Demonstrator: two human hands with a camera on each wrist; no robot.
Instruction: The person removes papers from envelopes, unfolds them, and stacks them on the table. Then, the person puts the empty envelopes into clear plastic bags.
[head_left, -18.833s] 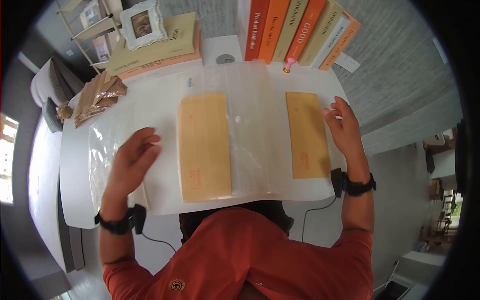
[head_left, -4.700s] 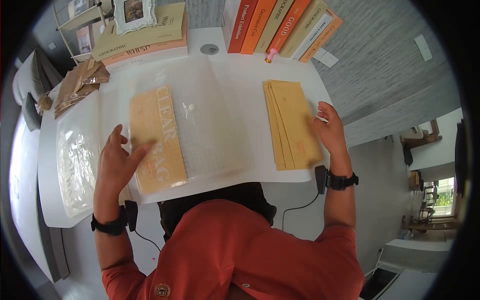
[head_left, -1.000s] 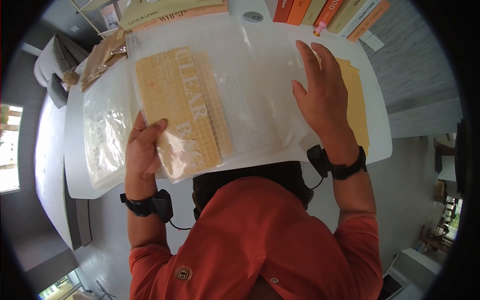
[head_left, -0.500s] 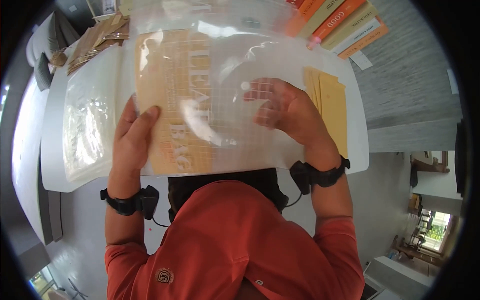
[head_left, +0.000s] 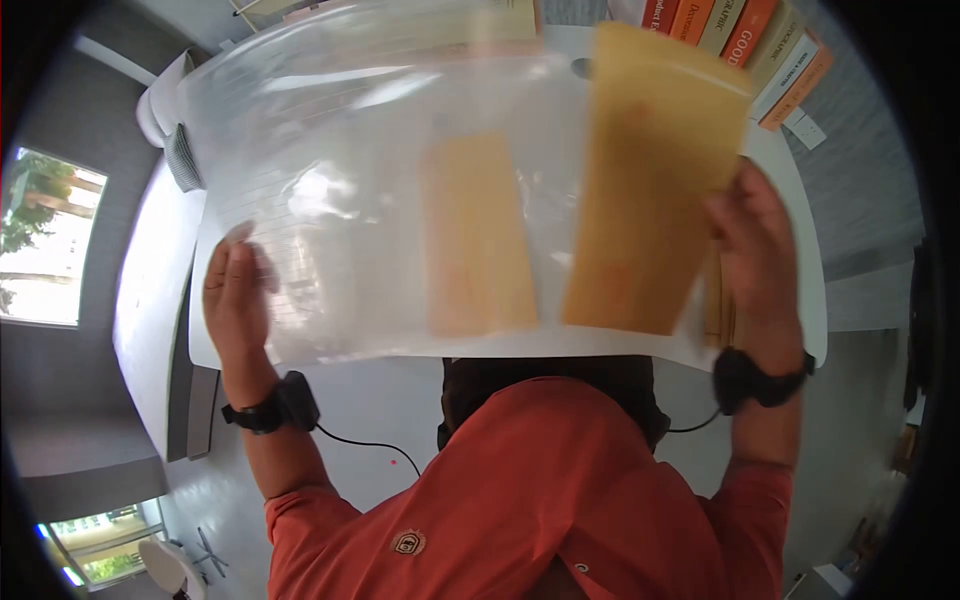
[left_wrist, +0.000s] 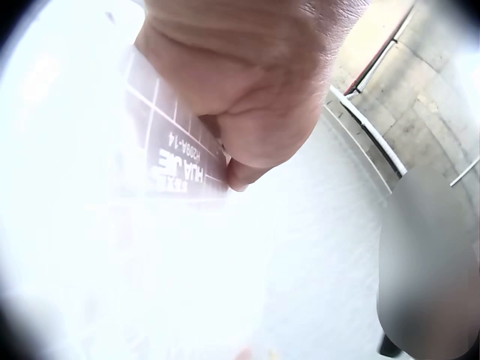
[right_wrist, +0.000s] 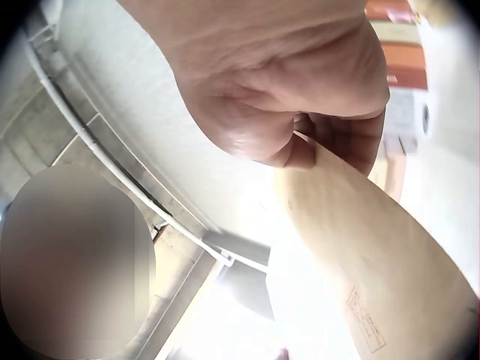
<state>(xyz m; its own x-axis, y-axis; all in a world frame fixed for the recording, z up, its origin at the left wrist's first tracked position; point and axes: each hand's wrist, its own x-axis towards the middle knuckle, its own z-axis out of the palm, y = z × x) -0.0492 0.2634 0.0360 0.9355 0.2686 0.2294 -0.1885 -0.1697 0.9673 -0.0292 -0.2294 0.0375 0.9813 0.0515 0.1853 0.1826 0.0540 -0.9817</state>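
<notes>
My left hand point(head_left: 238, 300) pinches the left edge of a large clear document bag point(head_left: 330, 240), raised over the table. White grid lines and lettering on the bag point(left_wrist: 180, 161) show beside the thumb in the left wrist view. A tan paper envelope point(head_left: 645, 190) is gripped by its right edge in my right hand point(head_left: 765, 250), in front of the bag's right side. In the right wrist view this envelope point(right_wrist: 367, 240) bends slightly and bears a small red printed box. Through the plastic shows another tan envelope point(head_left: 480, 240). More envelopes point(head_left: 722, 310) lie below my right hand, mostly hidden.
Upright books point(head_left: 740, 30) stand at the back right, and stacked books point(head_left: 500, 22) lie at the back behind the bag. The white table point(head_left: 800, 290) ends just in front of the person's body. A cable point(head_left: 370, 440) runs from the left wristband.
The left hand has kept the bag's edge and lifted the bag, which now bows upward. The right hand, behind the plastic half a second ago, now holds an envelope at the right.
</notes>
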